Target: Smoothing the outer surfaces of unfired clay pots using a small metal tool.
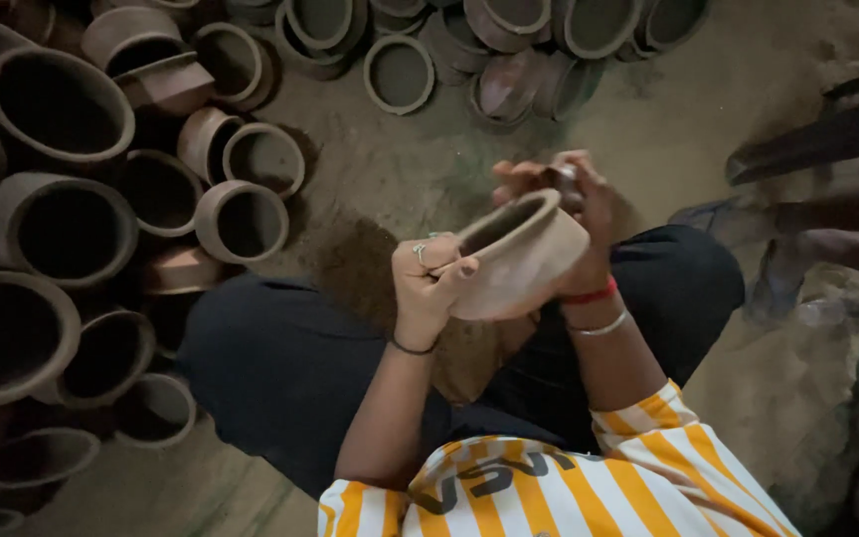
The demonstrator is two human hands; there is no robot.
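Note:
A small unfired clay pot (pixel 521 261) is tilted on its side over my lap, its mouth facing up and left. My left hand (pixel 429 288) grips the pot's rim and near wall, with a ring on one finger and a dark band at the wrist. My right hand (pixel 574 204) reaches around the far side of the pot, fingers curled on a small dark rounded object (pixel 566 182) pressed against the pot's rim. Red and silver bangles sit on my right wrist.
Many clay pots stand on the dirt floor: large ones (pixel 57 109) at the left, small ones (pixel 243 221) beside my knee, and a row (pixel 398 72) along the top. Dark wooden pieces (pixel 827 129) lie at the right. I sit in dark trousers and an orange-striped shirt.

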